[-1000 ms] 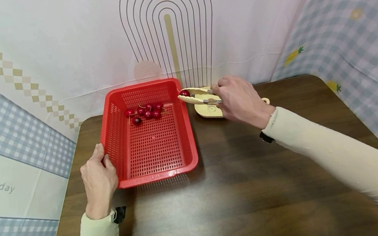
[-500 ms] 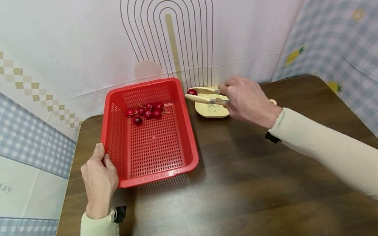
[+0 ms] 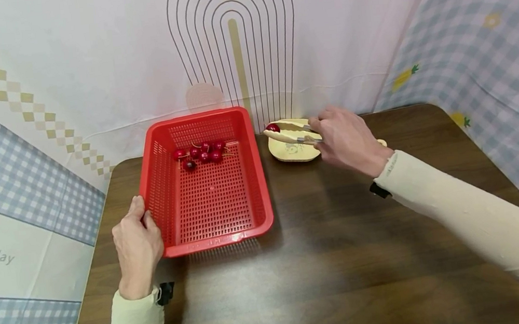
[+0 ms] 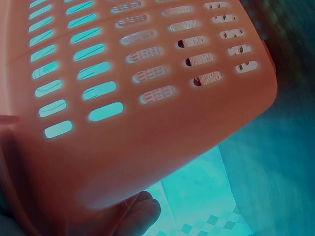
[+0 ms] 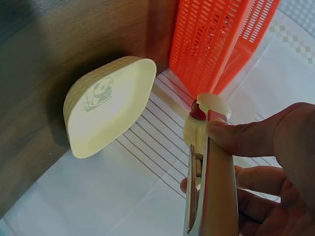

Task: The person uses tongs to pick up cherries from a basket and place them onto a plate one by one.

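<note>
"Head view. Holding what?"

"Pinching tongs [image 5: 221, 187] with right hand [image 3: 344, 138], clamping cherry [image 3: 273, 128] near dish [image 5: 123, 115]; gripping basket [image 3: 217, 240] with left hand [image 3: 137, 239]."

"Handling?"

"Probably light, slick, easily bruised: squeeze gently round middle."

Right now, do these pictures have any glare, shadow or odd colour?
Head view: a pale sheen on the wooden table, a bright glint on the near rim of the red basket; left wrist view: a teal cast over the background; right wrist view: dark shadow beside the cream bowl.
</note>
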Motion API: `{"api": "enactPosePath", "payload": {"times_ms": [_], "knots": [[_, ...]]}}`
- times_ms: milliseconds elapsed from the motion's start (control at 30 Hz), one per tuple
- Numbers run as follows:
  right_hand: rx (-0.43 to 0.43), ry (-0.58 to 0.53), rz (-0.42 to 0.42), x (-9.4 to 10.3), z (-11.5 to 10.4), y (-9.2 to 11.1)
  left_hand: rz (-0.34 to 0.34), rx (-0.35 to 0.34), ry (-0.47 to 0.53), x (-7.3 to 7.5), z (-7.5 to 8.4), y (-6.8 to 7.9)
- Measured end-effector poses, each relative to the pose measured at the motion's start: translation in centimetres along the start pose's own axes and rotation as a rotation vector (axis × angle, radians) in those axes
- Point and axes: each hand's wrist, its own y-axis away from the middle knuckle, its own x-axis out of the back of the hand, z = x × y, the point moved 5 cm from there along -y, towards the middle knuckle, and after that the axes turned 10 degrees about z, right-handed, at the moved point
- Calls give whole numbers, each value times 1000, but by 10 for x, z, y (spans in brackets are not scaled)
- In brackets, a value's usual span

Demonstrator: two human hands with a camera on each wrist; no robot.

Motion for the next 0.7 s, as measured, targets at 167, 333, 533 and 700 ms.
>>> {"api": "enactPosePath", "payload": {"times_ms": [167,333,533,700], "knots": [[-13,5,-18,-4,4,2,5,-3,0,0,0,0],[-8,18,-26,-7,7,5,7,-9,5,0,0,-1],[2,16,-17,-12,10,8,1,-6,8,0,0,-1],[-11,24,-46,-18,13,9,3,-13,11,0,0,-1]]}}
